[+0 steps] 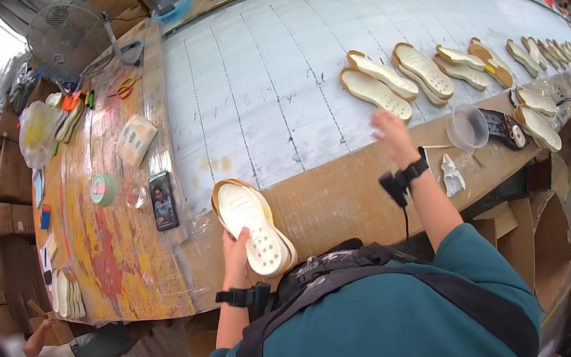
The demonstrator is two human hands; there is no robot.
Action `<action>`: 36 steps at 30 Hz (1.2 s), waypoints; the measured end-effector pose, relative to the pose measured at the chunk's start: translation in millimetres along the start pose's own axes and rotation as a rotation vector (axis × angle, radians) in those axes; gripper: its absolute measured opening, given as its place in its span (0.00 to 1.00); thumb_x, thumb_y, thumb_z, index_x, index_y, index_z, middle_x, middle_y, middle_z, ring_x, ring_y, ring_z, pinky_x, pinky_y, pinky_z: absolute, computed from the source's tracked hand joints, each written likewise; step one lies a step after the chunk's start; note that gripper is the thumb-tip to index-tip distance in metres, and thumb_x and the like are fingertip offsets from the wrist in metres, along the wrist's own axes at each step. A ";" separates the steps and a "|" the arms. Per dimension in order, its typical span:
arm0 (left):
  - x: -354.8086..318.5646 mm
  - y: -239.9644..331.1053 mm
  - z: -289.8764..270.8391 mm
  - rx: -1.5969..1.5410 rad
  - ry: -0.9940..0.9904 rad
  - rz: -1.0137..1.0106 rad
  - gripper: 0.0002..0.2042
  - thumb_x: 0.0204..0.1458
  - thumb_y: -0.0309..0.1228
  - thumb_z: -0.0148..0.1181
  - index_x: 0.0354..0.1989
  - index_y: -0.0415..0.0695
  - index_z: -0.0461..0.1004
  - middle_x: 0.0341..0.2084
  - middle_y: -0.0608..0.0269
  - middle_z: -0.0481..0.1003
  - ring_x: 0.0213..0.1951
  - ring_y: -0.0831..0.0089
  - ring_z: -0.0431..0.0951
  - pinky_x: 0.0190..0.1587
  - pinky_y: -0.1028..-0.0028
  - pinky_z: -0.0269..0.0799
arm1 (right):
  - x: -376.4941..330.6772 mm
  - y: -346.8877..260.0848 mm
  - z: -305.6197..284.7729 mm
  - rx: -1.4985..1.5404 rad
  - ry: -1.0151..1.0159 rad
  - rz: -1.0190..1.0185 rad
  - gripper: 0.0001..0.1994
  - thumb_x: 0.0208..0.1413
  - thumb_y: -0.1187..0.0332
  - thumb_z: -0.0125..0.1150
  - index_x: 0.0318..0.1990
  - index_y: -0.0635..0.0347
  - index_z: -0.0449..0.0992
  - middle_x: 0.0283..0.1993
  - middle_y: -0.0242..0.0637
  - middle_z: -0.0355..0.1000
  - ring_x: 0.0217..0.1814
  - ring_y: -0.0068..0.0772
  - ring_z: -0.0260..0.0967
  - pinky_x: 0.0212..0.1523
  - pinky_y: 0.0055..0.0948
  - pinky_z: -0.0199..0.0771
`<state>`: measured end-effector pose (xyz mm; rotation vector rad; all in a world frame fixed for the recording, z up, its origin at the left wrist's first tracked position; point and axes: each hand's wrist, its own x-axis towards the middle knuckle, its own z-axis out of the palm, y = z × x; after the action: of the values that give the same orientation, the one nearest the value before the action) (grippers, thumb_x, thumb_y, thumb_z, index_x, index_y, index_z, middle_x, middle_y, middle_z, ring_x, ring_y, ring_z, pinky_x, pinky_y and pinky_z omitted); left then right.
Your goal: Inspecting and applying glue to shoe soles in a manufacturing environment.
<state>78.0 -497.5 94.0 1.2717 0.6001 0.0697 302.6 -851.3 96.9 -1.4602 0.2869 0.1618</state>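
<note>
My left hand (236, 255) grips a small stack of cream shoe soles (240, 212) with tan edges at the table's near edge, thumb on top. A row of holes dots the heel of the upper sole. Further right, my right hand (390, 133) reaches forward with its fingers apart and nothing visible in them. Just beyond its fingertips lies a pair of cream soles (373, 93) with tan rims, on the white marked sheet (264, 92). Whether the fingers touch the sole cannot be made out. Another sole pair (423, 72) rests to the right of it.
More soles (539, 127) line the right side. A clear plastic tub (468, 127), a stick and crumpled paper (452, 174) sit right of my right arm. Left are a phone (163, 201), a green-lidded jar (103, 189), scissors (126, 88) and a fan (60, 35). Another person's arm (38, 339) shows lower left.
</note>
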 end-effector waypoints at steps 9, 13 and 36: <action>-28.7 22.5 -18.3 0.376 0.289 -0.114 0.25 0.47 0.34 0.56 0.50 0.33 0.59 0.29 0.59 0.71 0.31 0.77 0.71 0.32 0.81 0.67 | 178.7 69.0 -113.6 -0.449 0.795 0.004 0.30 0.44 0.52 0.52 0.40 0.78 0.68 0.44 0.60 0.66 0.49 0.53 0.62 0.48 0.38 0.61; -23.9 13.7 -23.7 0.433 0.296 0.064 0.17 0.46 0.31 0.57 0.43 0.35 0.66 0.29 0.62 0.70 0.31 0.78 0.70 0.34 0.80 0.67 | 200.1 67.7 -139.1 0.025 0.655 0.067 0.34 0.43 0.46 0.54 0.38 0.80 0.69 0.34 0.53 0.70 0.38 0.43 0.69 0.36 0.34 0.68; -42.0 67.0 3.2 0.174 0.233 0.169 0.14 0.48 0.28 0.54 0.42 0.37 0.67 0.33 0.65 0.70 0.35 0.80 0.69 0.39 0.80 0.65 | 47.7 2.1 19.5 -0.049 -0.031 0.475 0.20 0.44 0.62 0.60 0.45 0.52 0.64 0.38 0.35 0.67 0.34 0.33 0.64 0.26 0.29 0.60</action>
<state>62.3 -494.8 171.5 1.4939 0.7087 0.3149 349.5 -834.8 82.8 -1.4162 0.6055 0.5771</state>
